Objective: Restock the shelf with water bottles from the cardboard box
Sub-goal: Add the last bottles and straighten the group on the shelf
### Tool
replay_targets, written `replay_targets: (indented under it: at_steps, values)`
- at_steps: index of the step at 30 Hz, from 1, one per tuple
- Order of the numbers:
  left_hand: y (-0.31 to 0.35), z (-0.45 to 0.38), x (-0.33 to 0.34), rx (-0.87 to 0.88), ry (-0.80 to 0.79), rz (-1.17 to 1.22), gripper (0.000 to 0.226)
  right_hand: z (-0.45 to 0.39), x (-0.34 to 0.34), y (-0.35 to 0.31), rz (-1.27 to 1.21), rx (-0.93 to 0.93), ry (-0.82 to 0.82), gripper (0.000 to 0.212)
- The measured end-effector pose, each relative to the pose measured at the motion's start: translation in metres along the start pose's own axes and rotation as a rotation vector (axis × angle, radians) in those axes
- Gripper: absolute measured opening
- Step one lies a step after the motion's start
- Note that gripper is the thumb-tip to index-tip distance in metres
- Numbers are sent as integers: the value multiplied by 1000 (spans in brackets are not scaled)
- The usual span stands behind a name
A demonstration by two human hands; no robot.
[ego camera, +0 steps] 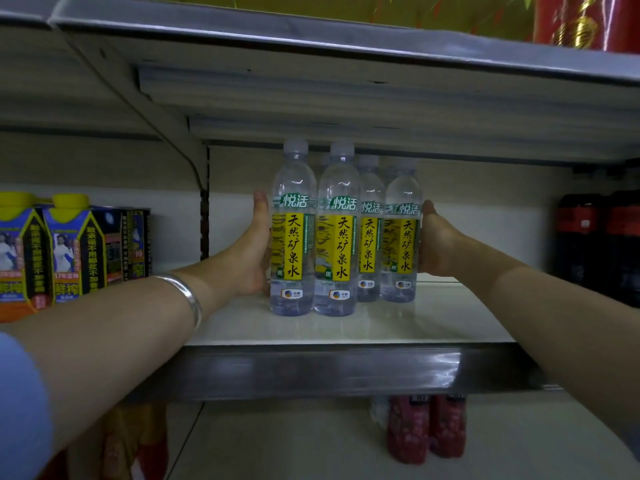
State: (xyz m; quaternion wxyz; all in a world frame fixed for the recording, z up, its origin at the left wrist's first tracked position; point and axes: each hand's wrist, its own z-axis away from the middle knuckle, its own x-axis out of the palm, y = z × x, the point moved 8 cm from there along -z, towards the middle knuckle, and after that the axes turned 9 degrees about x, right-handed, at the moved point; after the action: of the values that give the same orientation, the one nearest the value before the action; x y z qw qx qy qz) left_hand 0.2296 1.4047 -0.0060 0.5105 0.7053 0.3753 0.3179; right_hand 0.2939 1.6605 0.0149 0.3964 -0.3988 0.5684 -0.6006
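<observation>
Water bottles (341, 230) flanked on the shelf (433, 317).
Left hand (254, 251) and right hand (436, 240) press flat, fingers straight, against the upright cluster's sides.

white shelf (346, 327) | water bottles (341, 230) upright | juice cartons (65, 251) left

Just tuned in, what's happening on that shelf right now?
A person is stocking water bottles on the white shelf. The left hand presses against the leftmost bottle and the right hand against the rightmost, squeezing the upright cluster together. Juice cartons stand to the left and dark bottles to the right. The cardboard box is out of view.
</observation>
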Motion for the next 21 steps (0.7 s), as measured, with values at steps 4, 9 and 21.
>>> replay_targets:
  at_steps: [4,9,21]
  values:
    - [1,-1,5,8,-40,32,101,-2,4,-1,-3,-13,-72,81]
    - [0,-4,10,21,-84,57,98,-2,6,-3,1,-43,-97,79]
    - [-1,-12,9,47,-71,25,98,-2,9,-3,-41,-50,-148,81]
